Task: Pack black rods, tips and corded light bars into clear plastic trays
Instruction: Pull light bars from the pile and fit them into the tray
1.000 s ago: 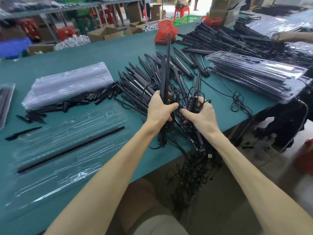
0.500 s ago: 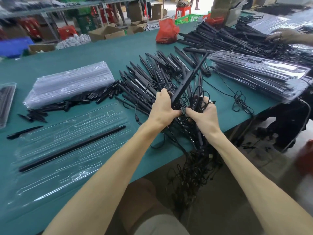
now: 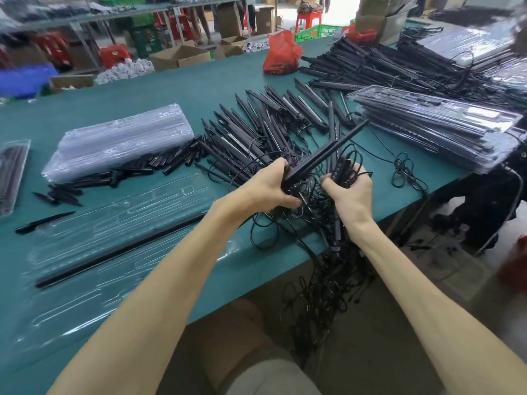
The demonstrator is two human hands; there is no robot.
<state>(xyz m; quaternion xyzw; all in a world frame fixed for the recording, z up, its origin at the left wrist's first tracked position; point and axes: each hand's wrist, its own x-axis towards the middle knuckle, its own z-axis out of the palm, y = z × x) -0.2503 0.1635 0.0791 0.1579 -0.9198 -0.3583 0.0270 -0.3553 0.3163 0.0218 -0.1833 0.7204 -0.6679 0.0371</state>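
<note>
Our left hand (image 3: 268, 187) gripped a light bar (image 3: 328, 151) at its lower end; our right hand (image 3: 352, 193) clutched an inline controller (image 3: 340, 168) and tangled cords (image 3: 312, 195).

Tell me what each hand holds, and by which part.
The left hand grips a black light bar by its near end. The right hand grips a button controller by its lower part.

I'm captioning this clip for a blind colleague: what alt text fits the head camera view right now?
At a green table, the left hand grips a black light bar angled up to the right while the right hand holds a corded controller. A clear tray holding one black rod lies to the left.
</note>
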